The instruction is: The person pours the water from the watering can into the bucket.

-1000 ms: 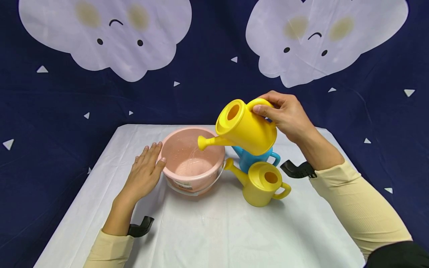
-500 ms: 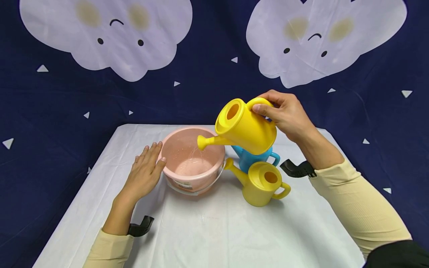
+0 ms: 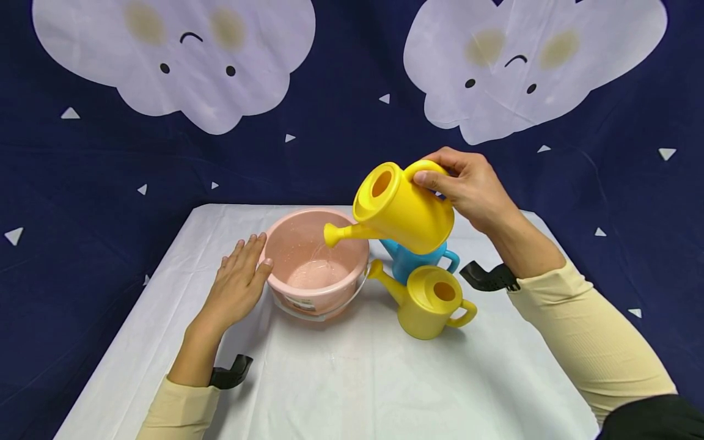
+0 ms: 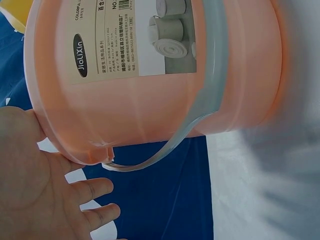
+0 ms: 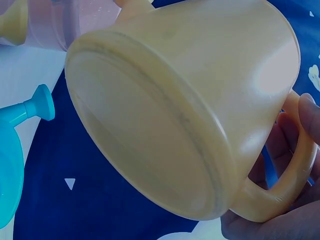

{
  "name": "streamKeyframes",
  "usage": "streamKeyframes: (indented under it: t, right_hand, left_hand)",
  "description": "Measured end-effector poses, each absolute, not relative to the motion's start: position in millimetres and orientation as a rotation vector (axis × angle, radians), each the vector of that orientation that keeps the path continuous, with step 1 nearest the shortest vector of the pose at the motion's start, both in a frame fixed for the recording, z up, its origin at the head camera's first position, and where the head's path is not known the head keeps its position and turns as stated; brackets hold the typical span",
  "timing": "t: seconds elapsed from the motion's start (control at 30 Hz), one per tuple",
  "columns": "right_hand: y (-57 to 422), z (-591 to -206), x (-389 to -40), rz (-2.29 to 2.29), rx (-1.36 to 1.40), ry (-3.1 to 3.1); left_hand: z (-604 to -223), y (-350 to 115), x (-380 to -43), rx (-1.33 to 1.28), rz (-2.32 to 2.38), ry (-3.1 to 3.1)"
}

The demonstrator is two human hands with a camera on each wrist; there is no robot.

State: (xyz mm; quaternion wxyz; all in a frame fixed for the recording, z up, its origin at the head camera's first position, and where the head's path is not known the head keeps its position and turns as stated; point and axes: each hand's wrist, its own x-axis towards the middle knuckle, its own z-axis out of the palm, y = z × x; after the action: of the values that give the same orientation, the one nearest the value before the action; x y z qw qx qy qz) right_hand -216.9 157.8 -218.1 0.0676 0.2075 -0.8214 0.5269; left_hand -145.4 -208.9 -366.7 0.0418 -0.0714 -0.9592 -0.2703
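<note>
My right hand (image 3: 467, 186) grips the handle of a bright yellow watering can (image 3: 409, 211), raised and tipped to the left. Its spout hangs over a pink bucket (image 3: 319, 293), and thin streams of water fall from the spout's head into it. In the right wrist view the can's underside (image 5: 145, 125) faces the camera, with fingers round the handle (image 5: 280, 200). My left hand (image 3: 236, 281) lies with straight fingers against the bucket's left rim. The left wrist view shows the palm (image 4: 30, 185) beside the rim and a label (image 4: 107, 37) on the bucket's wall.
A second yellow watering can (image 3: 429, 305) stands on the white-covered table (image 3: 330, 391), right of the bucket. Behind it stands a blue watering can (image 3: 415, 263), partly hidden by the raised can. The bucket's handle (image 3: 324, 316) hangs down in front. A dark blue cloud-print cloth (image 3: 352, 159) hangs behind.
Both hands stay almost where they were, and the raised can keeps its tilt. Water keeps running from the spout into the bucket.
</note>
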Motion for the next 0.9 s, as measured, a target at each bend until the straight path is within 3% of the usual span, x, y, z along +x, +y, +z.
streamKeyframes:
  t: [0.9]
  right_hand:
    - [156.4,-215.8,-216.7,1.562,0.645,-2.498]
  left_hand:
    - [-367.7,-209.0,-145.5,-0.218,-0.836,-2.927]
